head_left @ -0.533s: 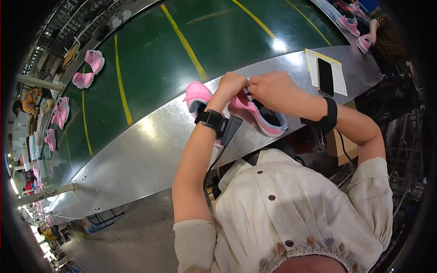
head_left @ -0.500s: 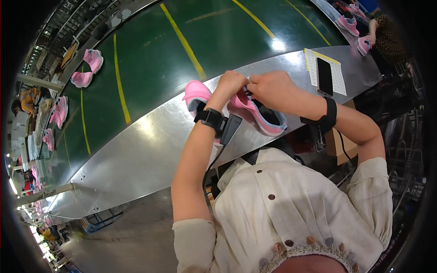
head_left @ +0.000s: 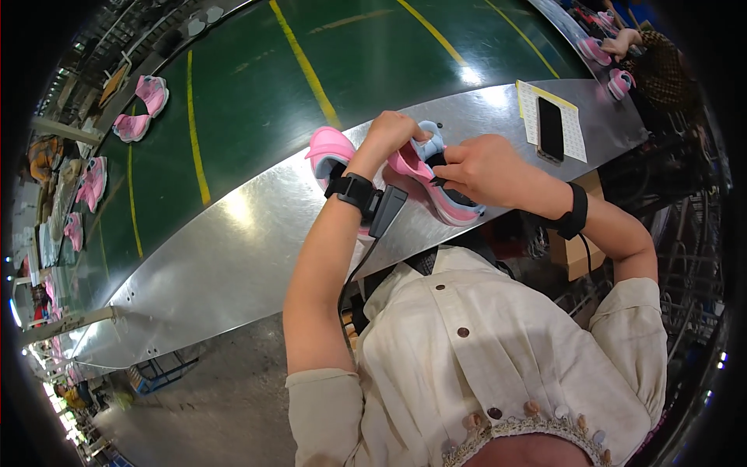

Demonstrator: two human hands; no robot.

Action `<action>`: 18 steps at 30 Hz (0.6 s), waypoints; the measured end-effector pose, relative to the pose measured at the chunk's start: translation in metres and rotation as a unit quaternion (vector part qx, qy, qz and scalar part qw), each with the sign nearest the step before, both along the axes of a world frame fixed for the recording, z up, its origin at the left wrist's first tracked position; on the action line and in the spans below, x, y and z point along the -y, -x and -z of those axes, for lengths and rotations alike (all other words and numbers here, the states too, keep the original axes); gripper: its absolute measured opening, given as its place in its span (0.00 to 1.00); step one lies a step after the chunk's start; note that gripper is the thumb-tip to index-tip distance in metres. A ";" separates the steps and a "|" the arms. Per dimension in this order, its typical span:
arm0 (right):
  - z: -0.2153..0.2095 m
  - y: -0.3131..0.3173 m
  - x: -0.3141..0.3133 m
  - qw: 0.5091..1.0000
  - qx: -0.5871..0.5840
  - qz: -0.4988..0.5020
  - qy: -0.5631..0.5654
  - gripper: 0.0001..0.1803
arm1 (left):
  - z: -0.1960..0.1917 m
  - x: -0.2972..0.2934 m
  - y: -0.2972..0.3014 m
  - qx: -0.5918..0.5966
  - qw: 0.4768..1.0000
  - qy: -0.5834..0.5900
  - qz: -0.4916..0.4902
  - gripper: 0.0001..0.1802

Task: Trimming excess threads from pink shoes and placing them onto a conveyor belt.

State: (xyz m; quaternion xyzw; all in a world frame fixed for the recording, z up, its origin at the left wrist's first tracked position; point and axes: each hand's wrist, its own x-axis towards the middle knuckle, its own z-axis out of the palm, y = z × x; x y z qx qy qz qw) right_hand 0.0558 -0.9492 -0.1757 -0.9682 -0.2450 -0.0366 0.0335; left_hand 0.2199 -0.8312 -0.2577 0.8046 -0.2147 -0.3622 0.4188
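Note:
A pink and light-blue shoe (head_left: 451,212) with a dark inside sits on the metal ledge in front of me. My left hand (head_left: 395,134) is closed on its far part, pinching the upper near the light-blue tongue (head_left: 429,140). Over the shoe's opening, my right hand (head_left: 492,170) has its fingers bent together around a small black pointed thing (head_left: 438,181), too small to name. A second pink shoe (head_left: 330,146) stands just left of my left hand, partly hidden behind my wrist.
Beyond the metal ledge (head_left: 226,233) runs a green belt (head_left: 257,101) with yellow lines. A black phone (head_left: 550,128) lies on a printed sheet (head_left: 576,132) at the right. More pink shoes (head_left: 132,127) stand along the far left. A co-worker's hand (head_left: 621,43) reaches toward shoes at upper right.
My right hand has drawn back from beside my left hand toward the shoe's heel, uncovering the light-blue tongue. The black pointed thing now shows at its fingers. The co-worker's hand moved to another shoe.

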 end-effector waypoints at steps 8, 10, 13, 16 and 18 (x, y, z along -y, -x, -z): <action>0.000 0.001 0.034 0.972 0.006 0.127 -0.195 0.12 | 0.016 0.005 0.008 0.043 0.998 0.036 -0.026 0.16; 0.034 0.001 0.062 0.959 0.024 0.196 -0.205 0.12 | 0.016 0.003 0.011 0.019 0.999 0.036 -0.013 0.17; 0.120 0.013 0.102 0.919 0.012 0.345 -0.188 0.17 | 0.006 0.006 0.023 0.124 0.991 0.020 0.043 0.16; 0.141 0.029 0.106 0.944 0.041 0.293 -0.145 0.26 | -0.019 -0.006 0.044 0.331 0.933 0.075 0.123 0.29; 0.117 0.034 0.099 0.943 0.120 0.262 -0.169 0.25 | -0.056 -0.021 0.061 0.307 0.915 0.239 0.107 0.27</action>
